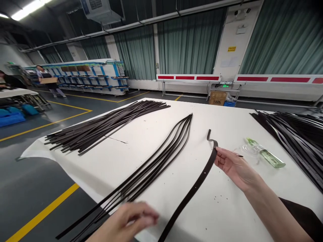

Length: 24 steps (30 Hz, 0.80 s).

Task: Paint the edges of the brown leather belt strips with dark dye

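Right hand (233, 166) at four o'clock on the table (227, 117), fingertips closed lightly on the single strap (194, 188) just below its curled tip; the strap's long axis runs from seven o'clock at the near edge up towards one o'clock, with the loose tip kinking back to eleven. Left hand (128, 220) low at six o'clock, blurred, fingers curled over the near ends of the middle bundle (161, 158); whether it grips, I cannot tell. Progress, as I judge it: only a handful of straps lie in that middle bundle; the left heap (101, 126) at ten o'clock and the right heap (297, 137) at two o'clock remain thick. A green bottle (266, 156) lies just beyond the right hand.
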### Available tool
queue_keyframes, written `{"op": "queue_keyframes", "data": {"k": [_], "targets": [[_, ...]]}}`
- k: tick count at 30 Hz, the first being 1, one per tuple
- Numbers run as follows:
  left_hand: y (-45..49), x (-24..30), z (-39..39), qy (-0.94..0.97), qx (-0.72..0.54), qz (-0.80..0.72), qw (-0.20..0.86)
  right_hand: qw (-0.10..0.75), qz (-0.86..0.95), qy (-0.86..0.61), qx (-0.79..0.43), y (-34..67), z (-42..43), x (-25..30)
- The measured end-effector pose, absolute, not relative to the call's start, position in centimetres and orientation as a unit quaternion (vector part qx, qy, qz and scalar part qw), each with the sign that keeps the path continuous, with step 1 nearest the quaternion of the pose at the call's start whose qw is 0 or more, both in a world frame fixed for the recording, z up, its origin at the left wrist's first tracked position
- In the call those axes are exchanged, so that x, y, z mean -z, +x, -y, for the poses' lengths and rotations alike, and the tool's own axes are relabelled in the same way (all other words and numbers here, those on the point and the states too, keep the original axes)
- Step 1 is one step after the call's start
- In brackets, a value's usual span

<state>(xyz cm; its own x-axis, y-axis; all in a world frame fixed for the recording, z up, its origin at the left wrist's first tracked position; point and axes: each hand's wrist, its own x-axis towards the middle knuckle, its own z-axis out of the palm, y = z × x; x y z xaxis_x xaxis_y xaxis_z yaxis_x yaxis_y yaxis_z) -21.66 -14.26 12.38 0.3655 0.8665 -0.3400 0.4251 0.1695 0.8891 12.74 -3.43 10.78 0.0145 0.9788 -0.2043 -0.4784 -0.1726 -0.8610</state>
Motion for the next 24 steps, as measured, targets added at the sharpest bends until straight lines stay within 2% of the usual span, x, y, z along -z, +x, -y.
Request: {"op": "queue_keyframes", "data": {"k": [4, 7, 10, 17, 24], "targets": [[-14.6, -13.7, 7.7, 0.618, -0.275, -0.371, 0.637, 0.572, 0.321, -0.414, -0.631, 13.0, 4.4, -11.4], [-10.0, -11.7, 4.5, 0.554, -0.23, -0.245, 0.762, 0.579, 0.341, -0.41, -0.617, 13.6, 4.6, -11.7], [-7.2, -9.4, 3.0, 0.49, -0.187, -0.179, 0.832, 0.582, 0.354, -0.416, -0.602, 14.5, 4.5, -11.7], [-4.3, -6.0, 0.6, 0.431, -0.125, -0.128, 0.885, 0.576, 0.359, -0.447, -0.582, 17.0, 3.5, -9.9], [-1.4, -4.0, -0.9, 0.417, -0.067, -0.143, 0.895, 0.537, 0.377, -0.501, -0.564, 19.6, 3.0, -7.3]]}}
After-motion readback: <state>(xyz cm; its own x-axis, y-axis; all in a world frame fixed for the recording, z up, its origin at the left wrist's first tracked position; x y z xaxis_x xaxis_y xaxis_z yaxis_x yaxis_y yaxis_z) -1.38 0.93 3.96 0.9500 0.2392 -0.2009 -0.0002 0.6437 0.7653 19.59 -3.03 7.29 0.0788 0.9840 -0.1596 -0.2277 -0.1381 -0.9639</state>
